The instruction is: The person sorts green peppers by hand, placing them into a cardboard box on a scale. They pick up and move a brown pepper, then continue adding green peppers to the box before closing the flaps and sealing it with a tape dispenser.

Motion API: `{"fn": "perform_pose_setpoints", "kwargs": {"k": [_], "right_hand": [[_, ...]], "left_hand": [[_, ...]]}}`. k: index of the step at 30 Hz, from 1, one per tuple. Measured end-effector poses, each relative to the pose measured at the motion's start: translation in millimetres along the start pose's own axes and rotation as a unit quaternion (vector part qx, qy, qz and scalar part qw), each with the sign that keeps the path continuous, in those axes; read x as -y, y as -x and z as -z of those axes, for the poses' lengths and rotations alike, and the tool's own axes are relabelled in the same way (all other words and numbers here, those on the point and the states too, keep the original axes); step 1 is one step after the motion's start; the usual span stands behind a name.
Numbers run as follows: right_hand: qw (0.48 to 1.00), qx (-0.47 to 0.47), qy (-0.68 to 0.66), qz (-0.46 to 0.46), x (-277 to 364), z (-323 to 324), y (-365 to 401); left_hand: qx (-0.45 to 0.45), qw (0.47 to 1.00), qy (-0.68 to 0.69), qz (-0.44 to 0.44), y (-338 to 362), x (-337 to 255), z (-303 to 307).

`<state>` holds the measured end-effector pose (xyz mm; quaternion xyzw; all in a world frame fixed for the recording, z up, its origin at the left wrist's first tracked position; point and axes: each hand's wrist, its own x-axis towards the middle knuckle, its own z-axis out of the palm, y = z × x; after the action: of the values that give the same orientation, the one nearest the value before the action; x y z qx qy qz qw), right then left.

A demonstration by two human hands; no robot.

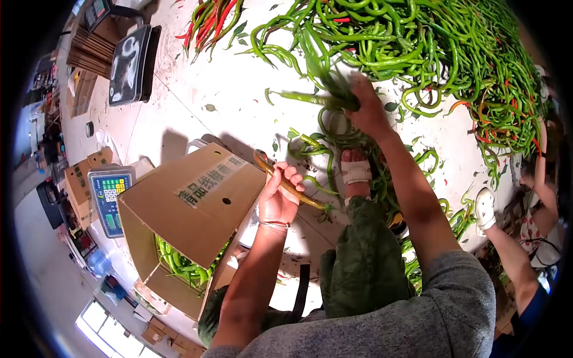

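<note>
My left hand (279,194), palm up near the cardboard box (197,197), has its fingers curled round a long brownish-orange pepper (291,190). Farther forward, my right hand (364,107) grips a bunch of green peppers (325,68), partly blurred, at the lower edge of the big pile of green peppers (412,42). More green peppers (185,262) show inside the open box, under its raised flap. Some loose green peppers (325,155) lie on the floor between my hands.
A scale display (111,194) stands left of the box. Red peppers (213,21) lie at the top, near a black scale platform (130,65). My sandaled foot (356,167) is below my right hand. At the right edge, another person's leg (510,256) and arm (544,185) reach in.
</note>
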<state>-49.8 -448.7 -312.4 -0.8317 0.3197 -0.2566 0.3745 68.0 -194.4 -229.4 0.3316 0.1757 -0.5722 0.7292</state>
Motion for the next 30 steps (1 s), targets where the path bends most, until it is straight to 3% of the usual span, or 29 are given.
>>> {"fn": "perform_pose_setpoints", "kwargs": {"k": [1,5,9,11,13,15,17,20,24,30], "right_hand": [[0.999,-0.035,-0.022,0.008,3,-7,-11],[0.988,0.052,0.028,-0.146,-18,-59,-71],[0.948,-0.050,0.148,-0.279,-35,-109,-80],[0.948,-0.078,0.209,-0.226,-38,-119,-76],[0.958,0.030,0.192,-0.212,-41,-104,-82],[0.922,0.193,0.154,-0.299,-35,-77,-103],[0.910,0.266,0.170,-0.267,-32,-63,-111],[0.898,0.305,0.226,-0.220,-36,-61,-107],[0.884,0.306,0.270,-0.227,-30,-60,-103],[0.907,0.252,0.236,-0.242,-18,-68,-89]], "left_hand": [[0.000,1.000,0.003,0.001,-1,0,0],[-0.002,1.000,0.002,0.001,-5,-1,-3],[0.004,1.000,0.013,0.002,-3,-3,-7],[-0.015,1.000,-0.005,-0.005,-1,-5,-9],[-0.011,1.000,-0.005,-0.008,1,-8,-6],[0.000,1.000,0.003,-0.003,2,-5,-4],[0.011,1.000,0.019,0.001,2,-1,-3],[0.008,1.000,0.020,0.005,5,3,-7],[0.002,1.000,0.024,0.008,10,11,-6],[0.002,1.000,0.008,0.003,19,7,-14]]}}
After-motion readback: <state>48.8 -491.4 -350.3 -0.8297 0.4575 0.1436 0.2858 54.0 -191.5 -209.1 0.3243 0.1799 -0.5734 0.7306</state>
